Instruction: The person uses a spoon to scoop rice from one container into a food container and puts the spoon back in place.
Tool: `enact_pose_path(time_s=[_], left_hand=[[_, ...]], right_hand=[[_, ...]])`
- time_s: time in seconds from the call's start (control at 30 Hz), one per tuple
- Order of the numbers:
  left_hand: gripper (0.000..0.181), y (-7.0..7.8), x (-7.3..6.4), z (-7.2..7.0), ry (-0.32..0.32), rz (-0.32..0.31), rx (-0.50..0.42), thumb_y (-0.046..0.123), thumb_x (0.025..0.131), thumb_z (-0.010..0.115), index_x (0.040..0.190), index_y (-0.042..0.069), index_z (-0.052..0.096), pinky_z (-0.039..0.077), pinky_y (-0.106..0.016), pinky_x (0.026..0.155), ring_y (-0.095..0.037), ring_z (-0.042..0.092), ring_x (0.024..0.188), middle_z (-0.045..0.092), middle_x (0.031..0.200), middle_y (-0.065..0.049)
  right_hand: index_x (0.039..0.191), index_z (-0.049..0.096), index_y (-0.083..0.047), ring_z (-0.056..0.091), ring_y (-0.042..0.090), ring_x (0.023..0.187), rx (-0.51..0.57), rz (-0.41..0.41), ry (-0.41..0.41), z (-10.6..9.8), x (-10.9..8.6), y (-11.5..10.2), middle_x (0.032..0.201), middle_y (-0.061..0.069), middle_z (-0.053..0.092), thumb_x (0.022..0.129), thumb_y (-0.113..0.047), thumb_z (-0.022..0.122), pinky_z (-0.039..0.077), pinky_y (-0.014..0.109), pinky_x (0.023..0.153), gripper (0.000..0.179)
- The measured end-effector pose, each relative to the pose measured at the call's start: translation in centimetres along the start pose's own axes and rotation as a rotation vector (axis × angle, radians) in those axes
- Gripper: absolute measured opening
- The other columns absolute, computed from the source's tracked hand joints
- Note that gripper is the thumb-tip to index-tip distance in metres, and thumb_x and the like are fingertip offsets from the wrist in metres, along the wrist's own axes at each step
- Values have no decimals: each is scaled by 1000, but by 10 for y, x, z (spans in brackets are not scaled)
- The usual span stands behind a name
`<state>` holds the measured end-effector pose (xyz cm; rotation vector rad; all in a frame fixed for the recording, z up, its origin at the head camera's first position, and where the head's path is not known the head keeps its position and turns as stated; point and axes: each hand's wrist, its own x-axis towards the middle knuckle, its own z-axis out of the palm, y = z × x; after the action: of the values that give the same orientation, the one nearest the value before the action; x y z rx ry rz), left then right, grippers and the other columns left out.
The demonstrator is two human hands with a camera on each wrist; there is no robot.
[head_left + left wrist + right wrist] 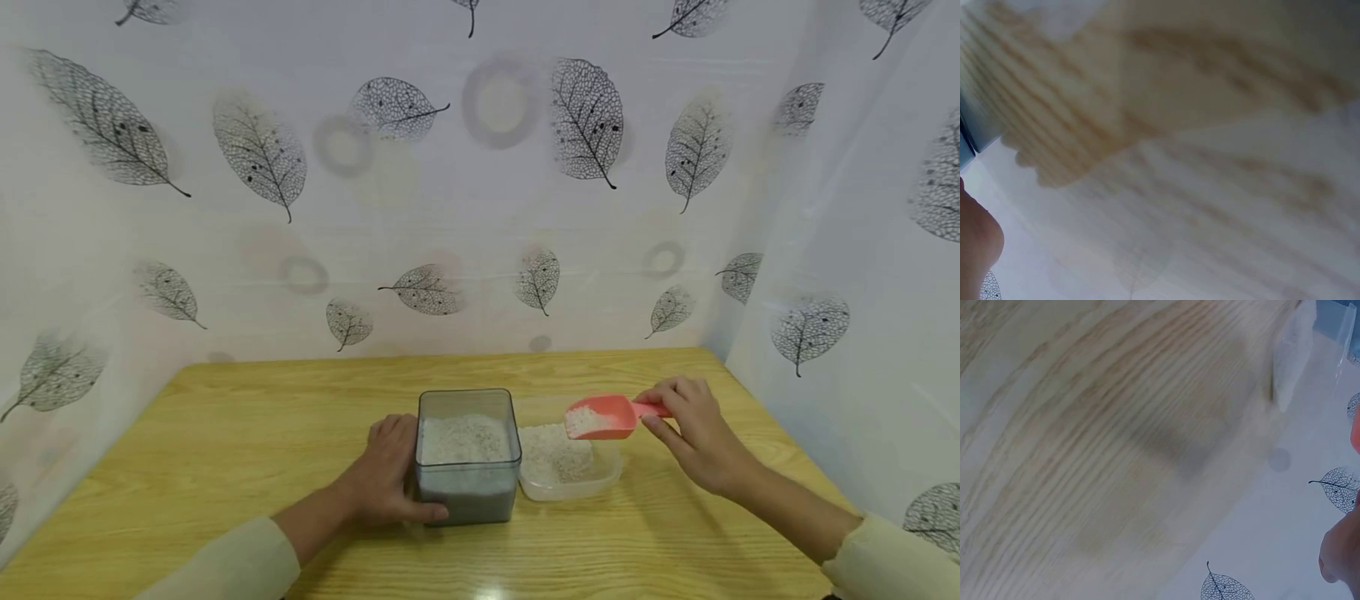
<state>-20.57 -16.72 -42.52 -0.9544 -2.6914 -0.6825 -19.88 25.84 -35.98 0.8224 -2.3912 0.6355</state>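
Observation:
My right hand (pixel 701 442) pinches the handle of a red scoop (pixel 617 410) that carries white, rice-like grains. The scoop hangs above a shallow clear plastic box (pixel 573 490), where more of the grain (pixel 553 457) is heaped. Directly left of this box stands a tall, square, grey see-through canister (pixel 467 500), largely filled with the same grain. My left hand (pixel 384 475) grips the canister's left side, its thumb across the front lower edge. In the right wrist view only part of the right hand (pixel 1342 553) and a sliver of scoop (pixel 1356 432) appear.
The wood-grained table (pixel 255 442) extends to both sides of the containers. Behind it and at its sides hangs a pale curtain (pixel 450 208) printed with dark leaves.

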Motion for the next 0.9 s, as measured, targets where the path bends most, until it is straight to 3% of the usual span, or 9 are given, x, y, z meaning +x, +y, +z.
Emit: enact_pose_path(time_s=[0.27, 0.9], left_hand=[[105, -1, 0, 0, 3, 1, -7, 79, 67, 71, 142, 13, 41, 28, -52, 107, -19, 40, 119, 51, 124, 2], [105, 0, -1, -1, -2, -6, -16, 80, 67, 70, 142, 13, 41, 26, -53, 108, -21, 40, 121, 51, 125, 2]], right_hand=[[105, 66, -15, 34, 12, 97, -38, 20, -69, 2, -14, 7, 106, -2, 55, 95, -8, 66, 24, 39, 77, 12], [107, 67, -17, 37, 18, 99, -148, -74, -72, -13, -16, 16, 107, -1, 54, 83, -7, 75, 22, 37, 74, 28]])
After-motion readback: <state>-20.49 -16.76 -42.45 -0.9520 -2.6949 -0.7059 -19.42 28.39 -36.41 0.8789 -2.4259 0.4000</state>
